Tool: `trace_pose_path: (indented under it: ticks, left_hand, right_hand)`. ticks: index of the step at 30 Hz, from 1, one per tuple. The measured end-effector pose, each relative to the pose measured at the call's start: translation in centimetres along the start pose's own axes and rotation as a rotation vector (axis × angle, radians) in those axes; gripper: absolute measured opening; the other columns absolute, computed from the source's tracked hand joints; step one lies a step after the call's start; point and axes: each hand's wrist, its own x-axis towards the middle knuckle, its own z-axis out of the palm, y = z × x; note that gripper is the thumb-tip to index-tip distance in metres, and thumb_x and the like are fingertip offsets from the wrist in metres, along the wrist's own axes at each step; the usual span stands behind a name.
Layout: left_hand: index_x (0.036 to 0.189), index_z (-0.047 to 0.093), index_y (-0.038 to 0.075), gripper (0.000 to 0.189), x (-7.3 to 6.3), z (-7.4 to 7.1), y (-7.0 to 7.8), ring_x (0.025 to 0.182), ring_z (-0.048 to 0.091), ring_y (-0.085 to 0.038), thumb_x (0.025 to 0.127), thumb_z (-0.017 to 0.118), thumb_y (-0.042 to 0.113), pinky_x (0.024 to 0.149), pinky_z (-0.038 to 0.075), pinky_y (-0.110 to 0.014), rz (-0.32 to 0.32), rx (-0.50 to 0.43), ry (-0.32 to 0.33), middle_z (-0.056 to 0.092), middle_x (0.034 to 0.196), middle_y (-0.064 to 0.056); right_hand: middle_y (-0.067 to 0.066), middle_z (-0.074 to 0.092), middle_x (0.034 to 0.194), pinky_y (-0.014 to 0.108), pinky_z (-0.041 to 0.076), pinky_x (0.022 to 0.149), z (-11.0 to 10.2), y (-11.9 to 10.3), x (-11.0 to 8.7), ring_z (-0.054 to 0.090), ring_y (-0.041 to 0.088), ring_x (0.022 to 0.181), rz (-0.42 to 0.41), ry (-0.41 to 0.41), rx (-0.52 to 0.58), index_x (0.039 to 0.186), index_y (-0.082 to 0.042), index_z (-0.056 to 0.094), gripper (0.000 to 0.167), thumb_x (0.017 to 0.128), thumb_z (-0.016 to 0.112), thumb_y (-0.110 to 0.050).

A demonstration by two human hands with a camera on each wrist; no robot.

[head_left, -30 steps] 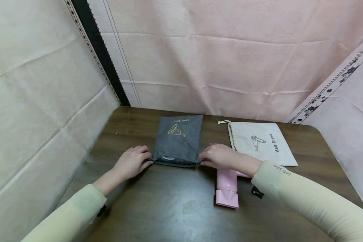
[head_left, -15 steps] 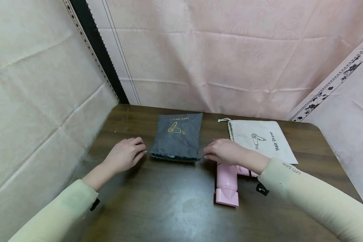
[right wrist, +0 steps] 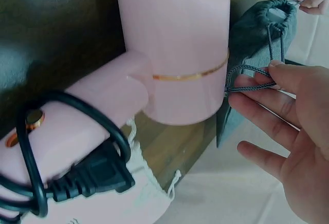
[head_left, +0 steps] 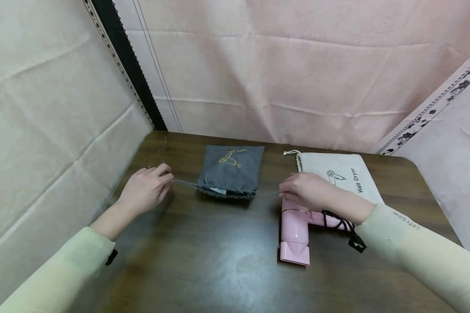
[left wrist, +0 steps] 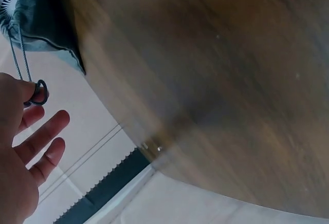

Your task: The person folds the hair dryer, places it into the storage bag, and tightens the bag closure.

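Observation:
A dark grey drawstring pouch (head_left: 231,171) with a gold hair-dryer print lies near the back of the table, its puckered mouth towards me. Something pale with a ribbed pattern shows inside the mouth. My left hand (head_left: 146,188) pinches one drawstring (left wrist: 20,54) between thumb and forefinger, the cord stretched out to the left. On the other side, my right hand (head_left: 308,190) pinches the opposite cord loop (right wrist: 252,87) between thumb and fingers. Below my right hand lies a pink hair dryer (head_left: 295,230), partly hidden by that hand, its black cord (right wrist: 85,105) wound round the handle.
A white drawstring pouch (head_left: 333,161) printed "Hair Dryer" lies flat at the back right, partly behind my right forearm. The brown wooden table (head_left: 203,261) meets pale cloth curtains (head_left: 297,65) at its back and sides.
My hands have moved apart, left hand leftward and right hand rightward, drawing the cords out of the dark pouch. Its mouth has gathered narrower. The hair dryer and white pouch have stayed put.

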Motion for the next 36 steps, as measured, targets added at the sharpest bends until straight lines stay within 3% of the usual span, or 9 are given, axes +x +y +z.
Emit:
trace_pose_path:
  ticks: [8, 14, 18, 21, 24, 30, 32, 36]
  left_hand:
    - [0.091, 0.076, 0.005, 0.004, 0.1, -0.7, -0.8, 0.064, 0.065, -0.029, 0.088, 0.076, 0.003, 0.052, 0.054, -0.044, -0.123, -0.016, -0.021, 0.069, 0.103, -0.011]
    - [0.091, 0.077, 0.003, 0.006, -0.1, -1.2, -1.4, 0.063, 0.066, -0.031, 0.093, 0.071, 0.005, 0.05, 0.053, -0.046, -0.191, 0.005, -0.03, 0.069, 0.105, -0.013]
    - [0.091, 0.077, 0.004, 0.01, -0.4, -1.4, -2.0, 0.067, 0.068, -0.034, 0.095, 0.068, 0.007, 0.049, 0.053, -0.052, -0.262, 0.005, -0.031, 0.068, 0.107, -0.013]
    - [0.092, 0.077, 0.004, 0.011, -0.7, -1.5, -2.3, 0.07, 0.069, -0.035, 0.095, 0.067, 0.008, 0.047, 0.051, -0.055, -0.329, 0.002, -0.046, 0.068, 0.108, -0.012]
    - [0.091, 0.077, 0.005, 0.011, -0.8, -1.6, -2.3, 0.07, 0.068, -0.035, 0.095, 0.067, 0.008, 0.045, 0.05, -0.055, -0.367, 0.014, -0.064, 0.068, 0.108, -0.012]
    - [0.093, 0.079, 0.006, 0.013, -0.2, -1.3, -1.8, 0.07, 0.068, -0.03, 0.096, 0.066, 0.007, 0.048, 0.053, -0.052, -0.342, 0.006, -0.108, 0.067, 0.108, -0.011]
    - [0.095, 0.08, 0.006, 0.014, 0.0, -1.3, -1.7, 0.071, 0.069, -0.031, 0.097, 0.066, 0.008, 0.048, 0.052, -0.053, -0.366, -0.011, -0.112, 0.068, 0.11, -0.012]
    - [0.103, 0.08, 0.006, 0.016, 0.4, -1.4, -1.7, 0.076, 0.07, -0.036, 0.1, 0.065, 0.013, 0.049, 0.052, -0.056, -0.431, -0.044, -0.134, 0.068, 0.115, -0.012]
  right_hand:
    - [-0.012, 0.059, 0.074, 0.037, 0.054, 0.064, -0.8, 0.4, -1.0, 0.061, 0.01, 0.07, -0.026, 0.069, 0.006, 0.082, -0.017, 0.064, 0.022, 0.096, 0.076, -0.006]
    - [-0.014, 0.061, 0.076, 0.036, 0.052, 0.064, -1.4, 1.3, -2.4, 0.058, 0.01, 0.072, 0.038, 0.046, 0.009, 0.085, -0.018, 0.068, 0.018, 0.096, 0.076, -0.007]
    - [-0.013, 0.069, 0.08, 0.047, 0.06, 0.08, -1.6, 2.3, -3.4, 0.066, 0.012, 0.076, 0.029, 0.058, -0.01, 0.087, -0.017, 0.073, 0.017, 0.093, 0.077, -0.002]
    - [-0.012, 0.071, 0.082, 0.057, 0.059, 0.092, -1.7, 3.1, -4.2, 0.071, 0.011, 0.078, 0.039, 0.066, -0.023, 0.085, -0.018, 0.073, 0.021, 0.09, 0.077, 0.002]
    - [-0.013, 0.07, 0.082, 0.061, 0.057, 0.095, -1.6, 3.9, -4.8, 0.07, 0.011, 0.077, 0.07, 0.055, -0.029, 0.085, -0.018, 0.071, 0.022, 0.09, 0.076, 0.003]
    - [-0.015, 0.067, 0.08, 0.042, 0.057, 0.07, -1.2, 4.6, -5.1, 0.057, 0.006, 0.069, 0.095, 0.083, -0.045, 0.084, -0.02, 0.07, 0.023, 0.091, 0.078, 0.0]
    - [-0.015, 0.067, 0.08, 0.038, 0.052, 0.063, -1.1, 4.6, -4.8, 0.057, 0.006, 0.07, 0.101, 0.097, -0.037, 0.085, -0.02, 0.071, 0.021, 0.092, 0.078, -0.001]
    - [-0.011, 0.071, 0.083, 0.04, 0.054, 0.064, -1.1, 4.7, -4.0, 0.062, 0.008, 0.072, 0.127, 0.095, -0.022, 0.088, -0.017, 0.074, 0.015, 0.095, 0.076, -0.004]
